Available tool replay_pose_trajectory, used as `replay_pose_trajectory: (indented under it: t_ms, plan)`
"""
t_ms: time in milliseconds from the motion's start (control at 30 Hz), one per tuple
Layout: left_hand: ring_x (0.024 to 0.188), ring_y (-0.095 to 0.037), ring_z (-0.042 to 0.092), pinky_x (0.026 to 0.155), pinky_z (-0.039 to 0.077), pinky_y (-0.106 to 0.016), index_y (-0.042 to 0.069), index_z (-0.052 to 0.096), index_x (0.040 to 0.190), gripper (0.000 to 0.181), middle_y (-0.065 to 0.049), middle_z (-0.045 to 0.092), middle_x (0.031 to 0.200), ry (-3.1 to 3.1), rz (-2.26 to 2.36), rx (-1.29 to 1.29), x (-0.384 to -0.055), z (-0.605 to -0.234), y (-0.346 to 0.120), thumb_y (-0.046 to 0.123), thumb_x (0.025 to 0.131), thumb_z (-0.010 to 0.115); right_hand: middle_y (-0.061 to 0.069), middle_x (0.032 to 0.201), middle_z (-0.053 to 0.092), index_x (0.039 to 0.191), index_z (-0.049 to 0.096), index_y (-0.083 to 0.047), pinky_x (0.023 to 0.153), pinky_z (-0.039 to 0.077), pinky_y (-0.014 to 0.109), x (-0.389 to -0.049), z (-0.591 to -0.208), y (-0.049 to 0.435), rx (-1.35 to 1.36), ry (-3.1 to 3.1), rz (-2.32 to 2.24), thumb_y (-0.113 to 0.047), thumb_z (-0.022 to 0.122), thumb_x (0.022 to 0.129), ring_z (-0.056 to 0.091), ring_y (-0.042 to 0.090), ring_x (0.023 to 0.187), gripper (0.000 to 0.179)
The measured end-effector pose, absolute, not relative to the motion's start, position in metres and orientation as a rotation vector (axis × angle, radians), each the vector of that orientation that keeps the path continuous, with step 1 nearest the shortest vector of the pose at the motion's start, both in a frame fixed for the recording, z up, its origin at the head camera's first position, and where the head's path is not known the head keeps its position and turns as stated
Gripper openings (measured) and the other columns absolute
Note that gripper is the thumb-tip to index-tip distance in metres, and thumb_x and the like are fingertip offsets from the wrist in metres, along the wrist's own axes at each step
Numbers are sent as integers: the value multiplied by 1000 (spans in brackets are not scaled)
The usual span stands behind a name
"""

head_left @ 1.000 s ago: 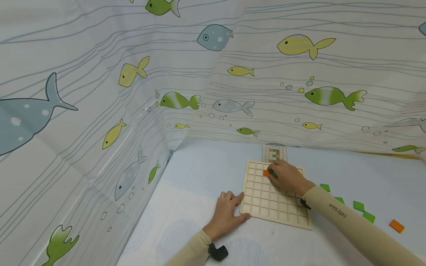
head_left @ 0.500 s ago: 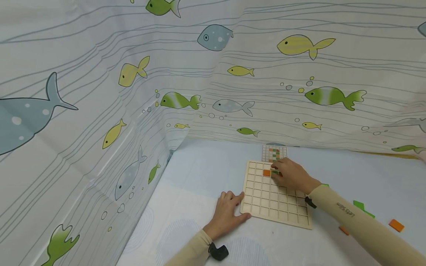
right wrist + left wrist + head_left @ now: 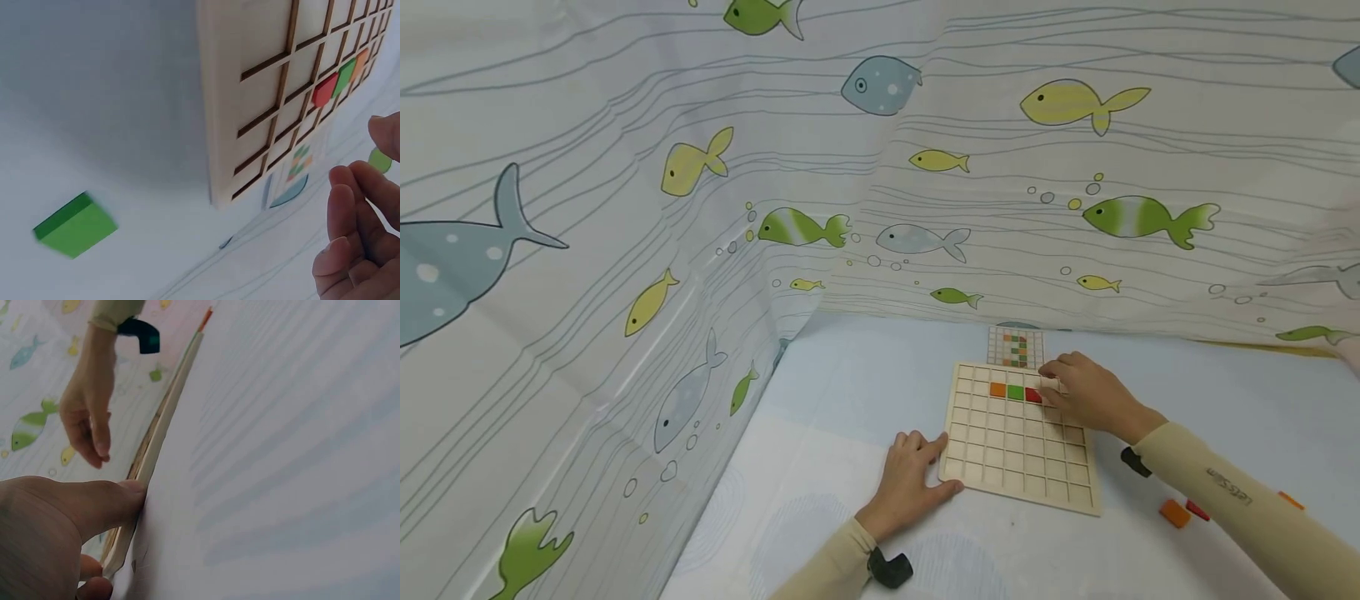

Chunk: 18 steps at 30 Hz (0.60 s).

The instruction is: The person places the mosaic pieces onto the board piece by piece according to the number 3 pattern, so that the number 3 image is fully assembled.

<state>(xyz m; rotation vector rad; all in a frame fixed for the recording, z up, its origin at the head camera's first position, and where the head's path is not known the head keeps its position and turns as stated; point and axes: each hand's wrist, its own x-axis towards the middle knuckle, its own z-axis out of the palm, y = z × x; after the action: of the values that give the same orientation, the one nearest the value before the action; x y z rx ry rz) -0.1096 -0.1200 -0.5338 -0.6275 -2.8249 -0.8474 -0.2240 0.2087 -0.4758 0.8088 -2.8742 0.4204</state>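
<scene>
My left hand (image 3: 904,487) holds the near left corner of a wooden grid board (image 3: 1000,454), thumb on the front edge and forefinger at the left side. In the left wrist view its thumb (image 3: 119,503) presses along the board's rim (image 3: 164,419). An orange tile (image 3: 997,389), a green tile (image 3: 1015,392) and a red tile (image 3: 1033,395) lie side by side in one row near the far edge. Over the board's far right part hovers my right hand (image 3: 1093,396), thumb and fingers apart. Nothing lies between them in the right wrist view.
Behind the board lies a printed pattern card (image 3: 1015,346) with coloured squares. Loose to the right are an orange tile (image 3: 1175,512), a red tile (image 3: 1198,510) and, in the right wrist view, a green tile (image 3: 75,226). Fish-printed sheeting (image 3: 1000,192) rises behind and at left.
My right hand has drawn back to the right from the row, uncovering the green and red tiles beside the orange one. My left hand keeps its place at the corner.
</scene>
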Motion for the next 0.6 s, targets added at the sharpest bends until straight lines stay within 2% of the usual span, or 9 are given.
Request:
replay_pose_trajectory:
  t_ms: [300,600]
  plan:
    - [86,-6,27,77,26,-22,6,62,148,75,6,50,93,-2859,-884,-601,-110,-533,-120,43,86,86,14,108,72,117,75,1,83,59,52,-210,-461,246,725,-2886,399,-18,81,93,66,34,103,31]
    - [86,-6,26,77,25,-22,7,62,149,76,8,48,93,-2871,-897,-600,-111,-535,-120,44,87,85,16,104,73,115,74,3,81,59,55,-198,-462,299,653,-2928,336,-19,84,90,66,38,100,35]
